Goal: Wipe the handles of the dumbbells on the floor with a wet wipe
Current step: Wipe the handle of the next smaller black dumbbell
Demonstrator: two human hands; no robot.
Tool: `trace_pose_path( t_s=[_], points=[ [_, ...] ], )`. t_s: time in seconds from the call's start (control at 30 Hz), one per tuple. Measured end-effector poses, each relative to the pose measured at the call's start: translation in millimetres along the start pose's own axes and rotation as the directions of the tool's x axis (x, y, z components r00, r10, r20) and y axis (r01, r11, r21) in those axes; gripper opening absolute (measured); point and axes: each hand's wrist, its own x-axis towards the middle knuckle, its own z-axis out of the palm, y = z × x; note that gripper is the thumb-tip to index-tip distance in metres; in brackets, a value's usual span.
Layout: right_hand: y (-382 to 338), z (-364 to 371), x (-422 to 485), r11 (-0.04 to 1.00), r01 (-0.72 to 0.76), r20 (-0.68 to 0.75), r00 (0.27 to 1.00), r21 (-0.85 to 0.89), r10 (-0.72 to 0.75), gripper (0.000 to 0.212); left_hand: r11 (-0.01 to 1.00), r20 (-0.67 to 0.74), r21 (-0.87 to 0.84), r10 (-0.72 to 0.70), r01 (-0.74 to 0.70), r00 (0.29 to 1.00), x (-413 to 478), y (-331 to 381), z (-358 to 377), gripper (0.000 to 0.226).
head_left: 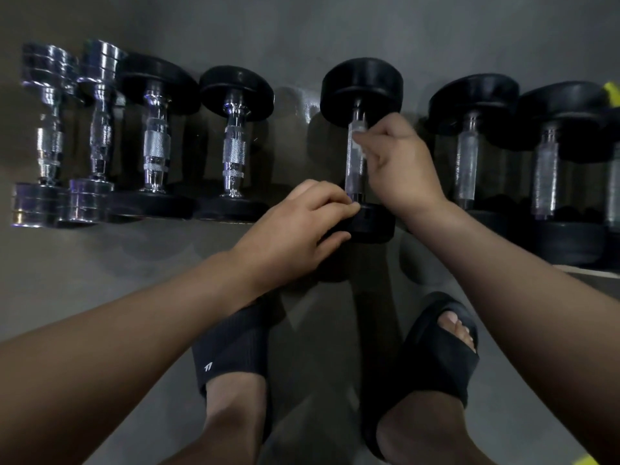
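Your right hand [399, 166] is closed round the upper part of the handle [354, 177] of the centre dumbbell [362, 85]. The fingers are curled and pinch the wet wipe [356, 134] against the knurled steel. Only a pale scrap of wipe shows past the knuckles, close under the far head.

Judgement: the wipe is working the top end of the handle. The bare length below your hand, down to the near collar, looks left to do.

Your left hand [302, 226] grips the near head [374, 226], fingers bent over its rim, thumb on its side. Likely reason: round heads roll on the floor [100, 280] under a sideways rub, so this hand pins the weight while the other scrubs.

The centre dumbbell lies in a row with the others, handles pointing away from you, with a gap on either side that leaves room for your knuckles.
- Left: two black-headed dumbbells [235, 142], then two chrome ones [47, 135].
- Right: at least two more black-headed ones [469, 156].

Which of these have been wiped, you cannot tell from their look.

Your sandals [231, 347] stand just behind the near head.
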Motion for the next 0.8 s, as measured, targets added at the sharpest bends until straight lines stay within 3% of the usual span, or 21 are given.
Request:
trace_pose_path(
  t_s=[0.1,0.27,0.43,0.67,0.8],
  points=[
    [1.7,-4.9,5.8,0.999,0.043,-0.024,0.999,-0.001,-0.043,0.026,0.999,-0.016,0.039,-0.004,0.005,1.0,1.0,2.9,0.1,0.037],
    [5.3,-3.5,18.9,0.999,-0.004,-0.131,0.991,0.037,0.009,0.031,0.999,-0.006,0.046,0.011,-0.01,1.0,5.5,6.3,4.4,0.036],
    [9.0,-11.8,-4.1,0.987,0.159,0.002,0.987,-0.032,-0.159,0.023,1.0,-0.027,0.023,-0.005,0.005,1.0,2.0,3.6,2.9,0.035],
    [5.6,-7.1,13.0,0.992,0.103,-0.063,0.992,-0.073,-0.107,0.023,1.0,-0.024,0.005,-0.02,0.02,0.999,0.9,5.5,2.0,0.035],
    [6.4,-24.3,1.7,0.973,0.223,0.104,0.971,-0.066,-0.216,0.022,0.999,-0.015,-0.033,-0.026,0.026,1.0,2.3,5.2,-0.2,0.031]
  ],
)
